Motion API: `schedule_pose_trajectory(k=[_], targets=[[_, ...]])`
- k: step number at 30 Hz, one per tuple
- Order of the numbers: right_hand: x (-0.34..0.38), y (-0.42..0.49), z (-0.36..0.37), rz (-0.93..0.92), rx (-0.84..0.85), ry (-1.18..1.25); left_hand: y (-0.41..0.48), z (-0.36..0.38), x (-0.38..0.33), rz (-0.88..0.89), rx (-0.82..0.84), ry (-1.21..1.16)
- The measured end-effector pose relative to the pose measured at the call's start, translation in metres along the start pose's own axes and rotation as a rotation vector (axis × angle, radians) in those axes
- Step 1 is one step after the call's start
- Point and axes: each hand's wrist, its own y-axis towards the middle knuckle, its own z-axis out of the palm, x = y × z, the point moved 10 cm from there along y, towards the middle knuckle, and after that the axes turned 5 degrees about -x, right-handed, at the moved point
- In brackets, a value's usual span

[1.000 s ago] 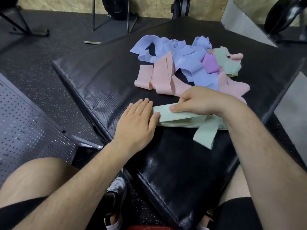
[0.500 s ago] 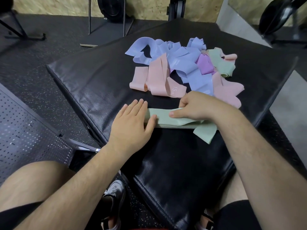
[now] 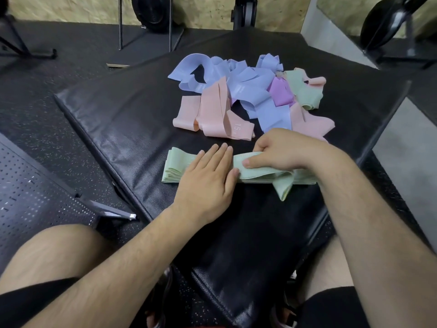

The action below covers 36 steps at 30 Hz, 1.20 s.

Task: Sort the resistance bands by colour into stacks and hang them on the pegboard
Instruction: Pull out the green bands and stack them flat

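A flat stack of pale green bands lies across the near part of a black padded mat. My left hand lies flat on the stack's middle, fingers straight. My right hand grips the top green band to the right, thumb on top and fingers curled under its far edge. One loose green end sticks out toward me. Behind the stack sits a mixed heap: peach bands, blue bands, a purple band, another green band and pink bands.
A perforated black pegboard lies on the floor to my left. Metal stand legs and gym equipment stand at the back. My knees flank the mat's near corner.
My left hand has slid right, from the stack's left end onto its middle, uncovering the left end of the green bands. My right hand keeps its hold.
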Motion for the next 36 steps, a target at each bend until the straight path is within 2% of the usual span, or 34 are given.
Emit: schedule_pose_trajectory(k=[15,20,25,29,32,36], targets=[[-0.013,-0.01,-0.01,0.051,-0.019,0.018,-0.001,0.003,0.002,-0.029,0.035,0.016],[-0.027,-0.015,-0.021,0.104,-0.099,-0.071,0.0,0.002,0.002,-0.033,0.034,0.019],[-0.03,-0.016,-0.012,0.129,-0.1,-0.155,0.002,-0.002,-0.001,-0.035,0.042,0.02],[-0.029,-0.017,-0.011,0.12,-0.1,-0.174,0.012,-0.014,-0.027,0.081,-0.038,0.044],[-0.029,-0.015,-0.011,0.103,-0.124,-0.181,0.017,-0.001,-0.052,0.17,-0.016,-0.032],[-0.036,-0.019,-0.015,0.101,-0.168,-0.17,0.015,0.016,-0.056,0.172,0.013,-0.034]])
